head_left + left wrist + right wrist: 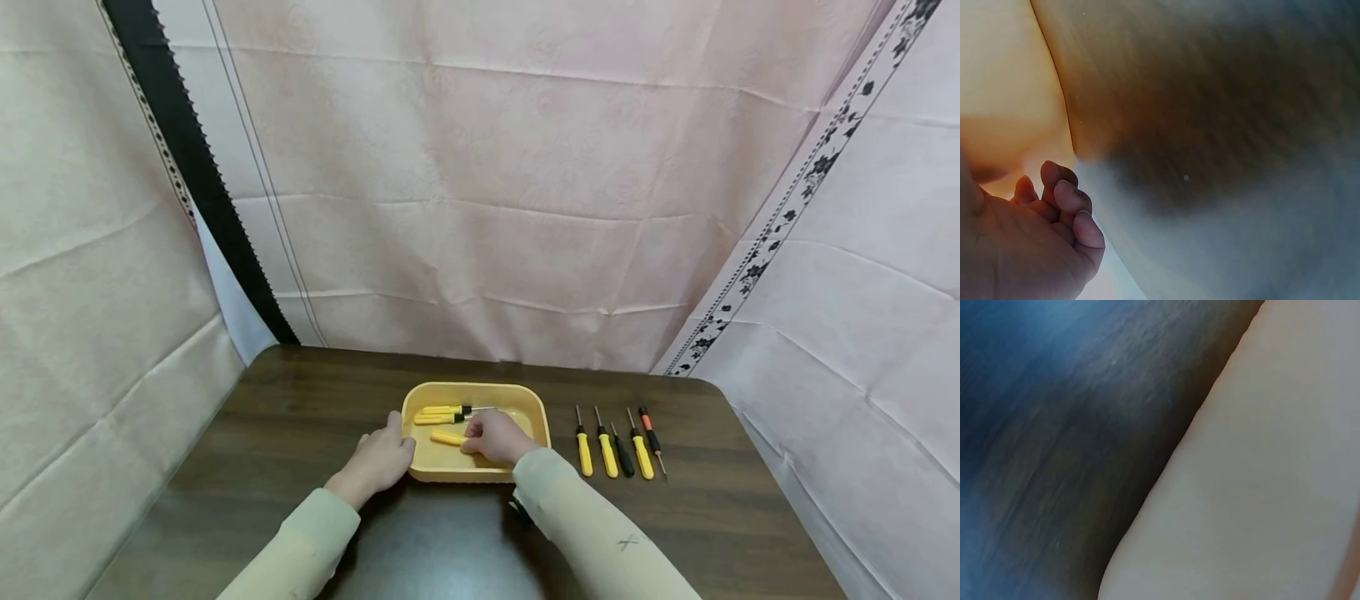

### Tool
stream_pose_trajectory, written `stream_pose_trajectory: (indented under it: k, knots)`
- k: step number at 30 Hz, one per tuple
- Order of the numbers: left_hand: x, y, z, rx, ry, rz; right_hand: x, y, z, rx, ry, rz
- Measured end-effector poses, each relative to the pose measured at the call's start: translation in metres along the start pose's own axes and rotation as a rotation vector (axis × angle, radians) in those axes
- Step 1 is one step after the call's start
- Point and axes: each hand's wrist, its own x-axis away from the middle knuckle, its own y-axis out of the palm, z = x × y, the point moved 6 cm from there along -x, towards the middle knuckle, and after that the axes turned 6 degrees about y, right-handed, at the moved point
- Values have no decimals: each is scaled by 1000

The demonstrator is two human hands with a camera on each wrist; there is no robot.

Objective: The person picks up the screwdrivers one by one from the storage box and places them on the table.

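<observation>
The screwdriver lies in the yellow tray, near the middle. The right hand has a small, closed grip, with thumb and fingers pinching it. Part of it is hidden under that hand, so I can't see its metal end.

It looks light and hard, and it should not bend or break easily. The yellow handle looks smooth, so it might slip or roll a bit. The fat handle seems the best place to hold. The metal end is probably thin and harder to keep steady.

The left hand rests on the left side of the tray. Its fingers are bent, but I can't tell if it pinches the rim.

Two more screwdrivers lie just behind the first one, so fingers could bump them. The tray's walls stand all around and could get in the way too.

On the tabletop, to the right of the tray, is a row of three yellow ones, a black one and an orange and black one.
</observation>
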Motion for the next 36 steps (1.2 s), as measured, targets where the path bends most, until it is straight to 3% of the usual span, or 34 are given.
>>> stream_pose_trajectory:
  k: [6,18,28,36]
  knots:
    - [2,2,-2,2,1,-3,3,-6,7,41,-40,49]
    - [0,2,-2,0,3,6,17,-51,6,-172,-45,92]
    - [-1,2,-5,1,9,18,32,-83,32,-308,42,143]
    - [-1,2,-3,2,21,24,41,-94,59,-388,133,145]
